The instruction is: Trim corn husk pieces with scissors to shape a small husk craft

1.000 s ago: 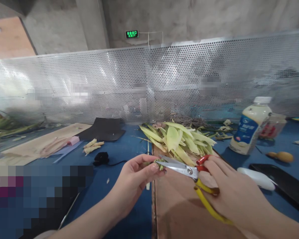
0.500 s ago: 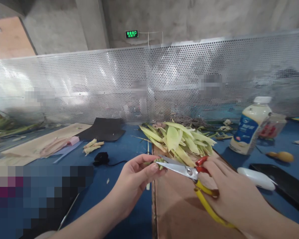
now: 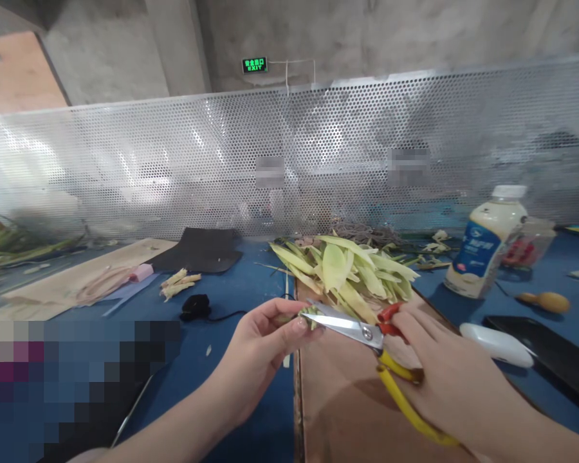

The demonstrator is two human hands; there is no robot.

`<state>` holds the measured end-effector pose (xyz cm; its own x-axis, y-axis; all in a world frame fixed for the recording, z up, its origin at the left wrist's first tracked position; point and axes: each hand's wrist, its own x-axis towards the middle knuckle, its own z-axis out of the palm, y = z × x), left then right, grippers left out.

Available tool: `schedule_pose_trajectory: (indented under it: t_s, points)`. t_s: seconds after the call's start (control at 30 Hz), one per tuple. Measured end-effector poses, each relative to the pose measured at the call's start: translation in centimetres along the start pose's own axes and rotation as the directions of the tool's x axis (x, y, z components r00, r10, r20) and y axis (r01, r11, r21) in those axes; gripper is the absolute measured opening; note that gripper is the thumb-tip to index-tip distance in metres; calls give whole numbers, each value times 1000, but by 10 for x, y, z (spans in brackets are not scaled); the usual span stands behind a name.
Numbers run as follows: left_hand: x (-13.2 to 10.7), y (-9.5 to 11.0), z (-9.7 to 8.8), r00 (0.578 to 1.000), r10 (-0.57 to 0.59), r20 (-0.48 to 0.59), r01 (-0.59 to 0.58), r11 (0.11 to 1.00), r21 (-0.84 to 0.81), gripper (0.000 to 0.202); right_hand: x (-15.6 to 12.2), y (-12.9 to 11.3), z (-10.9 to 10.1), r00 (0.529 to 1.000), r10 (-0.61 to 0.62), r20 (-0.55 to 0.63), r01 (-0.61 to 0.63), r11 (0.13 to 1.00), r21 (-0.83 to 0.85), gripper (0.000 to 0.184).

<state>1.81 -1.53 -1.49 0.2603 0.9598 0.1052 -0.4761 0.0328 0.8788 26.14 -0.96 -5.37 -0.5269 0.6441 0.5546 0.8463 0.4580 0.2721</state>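
Note:
My left hand (image 3: 260,354) pinches a small greenish plant piece (image 3: 307,316) between thumb and fingers, just left of the brown board (image 3: 338,399). My right hand (image 3: 444,373) grips scissors (image 3: 361,331) with red and yellow handles. Their steel blades point left and meet the plant piece at its tip. A pile of pale yellow-green husk leaves (image 3: 347,270) lies on the far end of the board, just behind the scissors.
A white bottle with a blue label (image 3: 485,244) stands at the right, with a black phone (image 3: 545,357) and a white oblong object (image 3: 496,344) nearer me. A black mat (image 3: 200,251), husk scraps (image 3: 178,283) and a perforated metal screen (image 3: 289,161) lie beyond on the blue table (image 3: 241,283).
The scissor blades have closed a little on the plant piece and my right hand has shifted slightly lower. My left hand has held still.

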Motion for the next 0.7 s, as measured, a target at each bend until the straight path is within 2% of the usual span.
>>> schedule_pose_trajectory:
  t_s: [0.27,0.47,0.6,0.7]
  points:
    - [-1,1,1,1000,15,-9,-15,1000,-6,8,0,-1,0,991,-130,-30,126,984,-127,10]
    - [-1,0,0,1000,31,-7,-31,1000,1,7,1,-2,0,993,-108,-47,102,989,-109,8]
    - [-1,0,0,999,33,-10,-34,999,-12,7,0,-2,-1,994,-105,-16,102,988,-114,8]
    - [-1,0,1,999,31,-21,-31,999,-11,7,0,-2,-4,988,-153,-1,151,977,-151,4]
